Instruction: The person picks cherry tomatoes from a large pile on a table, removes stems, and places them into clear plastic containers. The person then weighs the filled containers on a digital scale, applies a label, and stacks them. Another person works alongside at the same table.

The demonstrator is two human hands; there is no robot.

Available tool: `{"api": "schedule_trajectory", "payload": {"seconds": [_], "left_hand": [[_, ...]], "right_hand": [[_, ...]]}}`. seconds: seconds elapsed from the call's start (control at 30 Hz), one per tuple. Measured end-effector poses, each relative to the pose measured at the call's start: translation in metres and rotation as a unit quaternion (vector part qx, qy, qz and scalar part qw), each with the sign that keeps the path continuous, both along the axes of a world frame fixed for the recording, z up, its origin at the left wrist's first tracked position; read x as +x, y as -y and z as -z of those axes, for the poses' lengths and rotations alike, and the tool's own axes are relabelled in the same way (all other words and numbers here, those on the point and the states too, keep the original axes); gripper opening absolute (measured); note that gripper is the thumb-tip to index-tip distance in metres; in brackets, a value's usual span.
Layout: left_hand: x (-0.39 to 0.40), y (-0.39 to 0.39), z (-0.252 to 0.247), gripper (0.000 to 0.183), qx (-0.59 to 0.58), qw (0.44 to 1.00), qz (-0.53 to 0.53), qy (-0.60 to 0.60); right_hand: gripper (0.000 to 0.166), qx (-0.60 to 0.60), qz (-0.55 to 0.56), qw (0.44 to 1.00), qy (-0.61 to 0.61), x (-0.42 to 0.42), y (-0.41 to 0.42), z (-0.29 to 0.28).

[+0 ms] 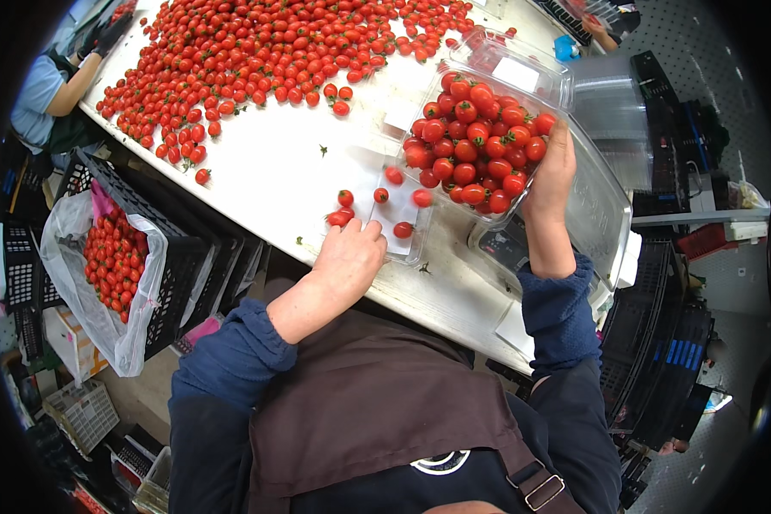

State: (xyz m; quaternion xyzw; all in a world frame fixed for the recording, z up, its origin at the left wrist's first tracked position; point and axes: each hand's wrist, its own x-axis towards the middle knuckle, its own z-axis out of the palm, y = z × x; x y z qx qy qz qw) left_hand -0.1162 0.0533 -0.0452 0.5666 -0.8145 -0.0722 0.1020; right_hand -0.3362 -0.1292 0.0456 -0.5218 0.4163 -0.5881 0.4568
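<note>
My right hand (552, 177) grips the side of a clear plastic clamshell container (498, 222) heaped with red cherry tomatoes (466, 151). The container is tilted, its hinged lid (556, 80) open at the far side. Below its near left edge, a few loose tomatoes (403, 229) are on or above a flat clear plastic lid (414, 254) on the white table; two look blurred. My left hand (353, 257) has its fingers curled down at the tabletop, against a pair of tomatoes (340, 217). Its fingertips are partly hidden, so its hold is unclear.
A large tomato pile (263, 51) covers the far table (263, 154). A digital scale (504, 247) and metal tray (601, 212) stand right, near stacked clear containers (610, 122). At left, a lined black crate (173, 257) holds tomatoes; a gloved co-worker (45, 96) stands beyond.
</note>
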Motion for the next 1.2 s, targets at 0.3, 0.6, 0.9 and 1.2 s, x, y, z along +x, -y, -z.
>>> {"api": "schedule_trajectory", "payload": {"seconds": [0.3,0.6,0.9,1.2], "left_hand": [[0.001,0.001,0.000,0.016,-0.008,1.000,0.004,-0.005],[0.001,0.000,0.003,0.014,0.002,1.000,0.004,-0.018],[0.000,-0.002,0.004,0.013,-0.015,1.000,-0.004,-0.014],[0.007,-0.003,-0.007,0.025,0.006,0.998,0.020,-0.060]], "right_hand": [[0.035,-0.021,0.025,0.999,-0.030,-0.006,0.000,-0.004],[0.039,-0.100,0.055,0.985,-0.130,0.001,-0.003,-0.004],[0.043,0.015,0.031,0.999,-0.030,-0.005,0.005,-0.002],[0.053,0.035,0.036,0.999,-0.012,-0.011,0.002,-0.007]]}}
